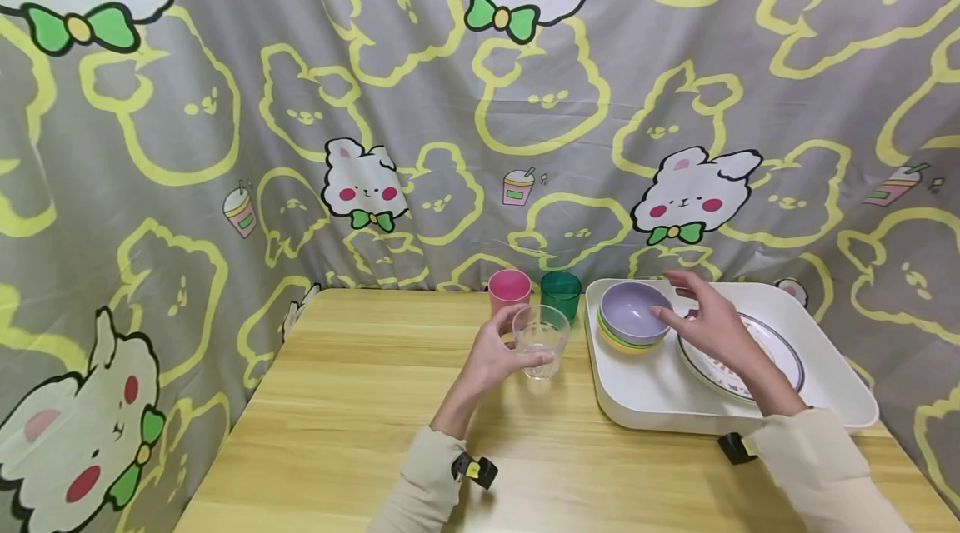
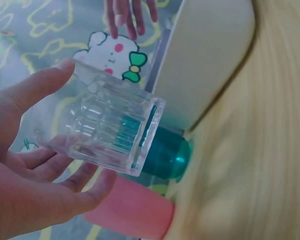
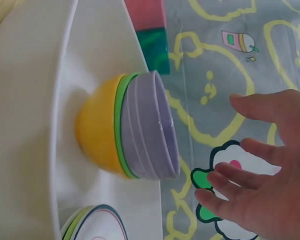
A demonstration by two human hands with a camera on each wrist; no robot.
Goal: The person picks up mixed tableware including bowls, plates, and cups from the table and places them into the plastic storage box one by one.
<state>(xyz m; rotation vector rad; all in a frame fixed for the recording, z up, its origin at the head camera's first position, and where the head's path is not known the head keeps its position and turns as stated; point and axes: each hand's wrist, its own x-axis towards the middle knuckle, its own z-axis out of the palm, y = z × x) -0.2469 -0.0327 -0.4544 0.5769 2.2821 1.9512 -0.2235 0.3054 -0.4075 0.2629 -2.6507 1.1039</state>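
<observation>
My left hand (image 1: 489, 356) grips a clear cup (image 1: 542, 329), thumb on one side and fingers on the other, above the wooden table. In the left wrist view the clear cup (image 2: 107, 125) has a thick, squarish base. Just behind it stand a pink cup (image 1: 510, 286) and a green see-through cup (image 1: 561, 300). My right hand (image 1: 714, 325) hovers by the rim of a purple bowl (image 1: 636, 312), its fingers spread and holding nothing. The right wrist view has the purple bowl (image 3: 147, 125) nested on a green bowl (image 3: 121, 120) and a yellow bowl (image 3: 97, 125).
The bowls stand in the left part of a white tray (image 1: 637, 408) with raised walls. Stacked plates (image 1: 791, 366) lie beside them in the tray, partly behind my right arm. A patterned grey curtain (image 1: 435, 125) hangs along the back of the wooden table (image 1: 360, 400).
</observation>
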